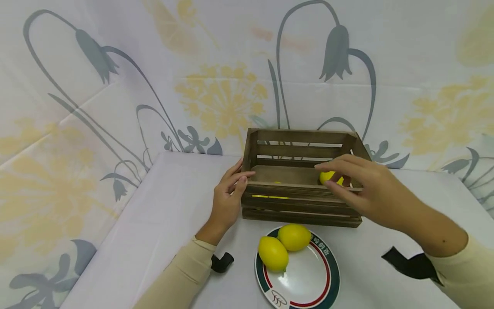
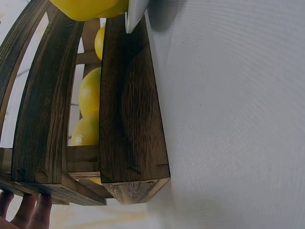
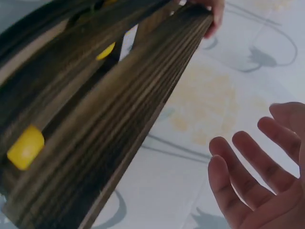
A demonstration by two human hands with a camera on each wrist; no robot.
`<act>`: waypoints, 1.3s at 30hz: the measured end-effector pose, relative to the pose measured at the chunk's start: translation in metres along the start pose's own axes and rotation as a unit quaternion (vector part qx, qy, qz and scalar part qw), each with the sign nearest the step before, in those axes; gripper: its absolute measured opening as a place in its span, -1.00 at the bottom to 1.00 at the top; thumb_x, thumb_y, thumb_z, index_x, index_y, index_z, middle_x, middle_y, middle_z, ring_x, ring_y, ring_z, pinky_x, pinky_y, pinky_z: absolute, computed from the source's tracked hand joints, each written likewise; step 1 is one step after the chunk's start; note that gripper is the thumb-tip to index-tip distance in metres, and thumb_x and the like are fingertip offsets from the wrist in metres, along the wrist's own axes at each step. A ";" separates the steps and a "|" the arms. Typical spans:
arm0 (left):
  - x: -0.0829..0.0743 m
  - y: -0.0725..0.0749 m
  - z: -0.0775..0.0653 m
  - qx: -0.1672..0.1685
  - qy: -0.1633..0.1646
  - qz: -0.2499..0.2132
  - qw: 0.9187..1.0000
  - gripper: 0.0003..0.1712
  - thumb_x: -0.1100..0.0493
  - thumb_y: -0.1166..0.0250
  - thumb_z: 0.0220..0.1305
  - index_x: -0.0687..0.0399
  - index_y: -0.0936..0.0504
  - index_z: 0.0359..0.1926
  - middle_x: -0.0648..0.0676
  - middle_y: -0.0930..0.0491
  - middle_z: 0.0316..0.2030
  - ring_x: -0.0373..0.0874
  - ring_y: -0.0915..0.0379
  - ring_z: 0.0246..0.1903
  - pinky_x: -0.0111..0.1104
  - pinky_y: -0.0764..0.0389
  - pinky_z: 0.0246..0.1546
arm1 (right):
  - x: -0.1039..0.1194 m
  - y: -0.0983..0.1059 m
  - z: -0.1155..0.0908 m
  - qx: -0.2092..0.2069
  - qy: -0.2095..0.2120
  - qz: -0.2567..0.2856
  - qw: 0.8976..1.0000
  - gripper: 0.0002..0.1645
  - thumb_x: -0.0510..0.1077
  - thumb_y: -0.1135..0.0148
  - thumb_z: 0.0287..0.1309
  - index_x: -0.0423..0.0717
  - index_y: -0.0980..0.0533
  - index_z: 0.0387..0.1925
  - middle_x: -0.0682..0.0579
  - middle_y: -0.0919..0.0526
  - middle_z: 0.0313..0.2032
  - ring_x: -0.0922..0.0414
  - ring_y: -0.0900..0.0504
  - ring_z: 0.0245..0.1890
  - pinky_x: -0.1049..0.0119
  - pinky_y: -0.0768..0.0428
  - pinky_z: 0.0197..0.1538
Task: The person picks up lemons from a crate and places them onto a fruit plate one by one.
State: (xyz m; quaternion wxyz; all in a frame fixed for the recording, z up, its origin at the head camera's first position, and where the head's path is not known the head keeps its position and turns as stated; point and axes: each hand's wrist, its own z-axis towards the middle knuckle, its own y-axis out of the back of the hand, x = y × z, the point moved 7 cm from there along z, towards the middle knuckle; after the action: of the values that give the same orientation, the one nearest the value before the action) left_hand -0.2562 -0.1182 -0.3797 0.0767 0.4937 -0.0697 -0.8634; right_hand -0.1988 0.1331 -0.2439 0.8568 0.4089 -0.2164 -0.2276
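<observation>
My left hand (image 1: 230, 195) holds the left end of a brown slatted wooden crate (image 1: 302, 218), one finger over the rim. In the left wrist view its fingertips (image 2: 40, 212) touch the end of a slat. My right hand (image 1: 366, 186) hovers over the crate's right part, fingers loosely bent and apart. Nothing lies in its palm in the right wrist view. Beyond its fingers a yellow lemon (image 1: 326, 176) shows inside the crate. Through the slats more lemons (image 2: 90, 90) are visible, partly hidden by the wood.
Before the crate stands a white plate (image 1: 305, 285) with a green and red rim. Two lemons (image 1: 294, 237) lie on its left and far side. Black straps (image 1: 222, 262) hang at both wrists. A flower-printed cloth (image 1: 224, 43) rises behind the crate.
</observation>
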 end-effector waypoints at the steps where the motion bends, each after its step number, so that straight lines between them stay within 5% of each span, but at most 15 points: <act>1: 0.000 0.000 0.000 0.000 0.001 -0.001 1.000 -0.67 0.12 -0.07 0.54 0.09 -0.68 0.10 -0.06 -0.27 0.47 -0.10 -0.18 0.47 -0.12 -0.44 0.33 | -0.006 0.001 0.004 0.019 -0.010 -0.008 1.000 -0.52 -0.24 -0.44 0.12 0.05 -0.61 0.10 0.18 -0.65 -0.17 0.38 -0.51 -0.36 0.55 -0.51 -0.41; 8: 0.003 0.001 0.003 0.002 0.003 -0.008 1.000 -0.67 0.13 -0.07 0.54 0.10 -0.68 0.11 -0.04 -0.27 0.47 -0.09 -0.18 0.47 -0.15 -0.41 0.34 | -0.047 0.004 0.034 0.127 -0.080 -0.010 0.989 -0.54 -0.24 -0.39 0.19 0.00 -0.59 0.14 0.14 -0.70 -0.10 0.29 -0.61 -0.28 0.44 -0.60 -0.31; 14: 0.007 0.002 0.003 -0.003 0.012 -0.006 1.000 -0.66 0.10 -0.07 0.54 0.08 -0.68 0.11 -0.09 -0.26 0.48 -0.11 -0.18 0.47 -0.15 -0.43 0.33 | -0.071 -0.001 0.064 0.193 -0.158 0.033 0.968 -0.63 -0.14 -0.29 0.32 0.02 -0.59 0.14 0.05 -0.71 0.00 0.11 -0.66 -0.17 0.28 -0.66 -0.14; 19: 0.010 0.003 0.000 -0.007 0.019 0.006 1.000 -0.66 0.08 -0.08 0.54 0.06 -0.69 0.11 -0.11 -0.27 0.47 -0.11 -0.20 0.46 -0.14 -0.44 0.32 | -0.083 -0.016 0.087 0.230 -0.168 0.052 0.957 -0.65 -0.10 -0.23 0.37 -0.01 -0.59 0.15 -0.04 -0.69 0.07 -0.07 -0.66 0.05 -0.07 -0.64 0.09; 23: 0.011 0.004 -0.002 -0.007 0.021 0.013 1.000 -0.67 0.08 -0.08 0.54 0.03 -0.69 0.10 -0.10 -0.28 0.47 -0.10 -0.22 0.46 -0.12 -0.45 0.32 | -0.090 -0.034 0.100 0.261 -0.174 0.075 0.947 -0.64 -0.07 -0.20 0.39 -0.03 -0.58 0.16 -0.10 -0.67 0.10 -0.10 -0.65 0.09 -0.07 -0.62 0.11; 34: 0.006 0.001 -0.007 -0.008 0.010 0.001 1.000 -0.69 0.13 -0.09 0.53 0.03 -0.70 0.10 -0.07 -0.30 0.46 -0.08 -0.25 0.44 -0.05 -0.45 0.31 | -0.099 -0.094 0.111 0.376 -0.211 0.197 0.880 -0.56 -0.07 -0.14 0.43 -0.14 -0.50 0.25 -0.15 -0.67 0.08 0.08 -0.71 -0.12 0.08 -0.68 0.02; 39: 0.001 0.000 -0.003 -0.009 0.000 -0.008 1.000 -0.69 0.15 -0.09 0.52 0.04 -0.70 0.10 -0.04 -0.29 0.46 -0.07 -0.24 0.45 -0.08 -0.46 0.31 | -0.099 -0.104 0.116 0.400 -0.214 0.193 0.870 -0.53 -0.05 -0.14 0.42 -0.10 -0.49 0.27 -0.10 -0.69 0.05 0.08 -0.71 -0.16 0.12 -0.67 -0.01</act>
State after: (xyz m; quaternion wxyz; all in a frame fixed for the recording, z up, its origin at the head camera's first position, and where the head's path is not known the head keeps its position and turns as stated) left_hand -0.2540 -0.1188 -0.3822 0.0743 0.4936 -0.0580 -0.8645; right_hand -0.3650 0.0611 -0.2796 0.5798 0.6080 -0.5413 -0.0335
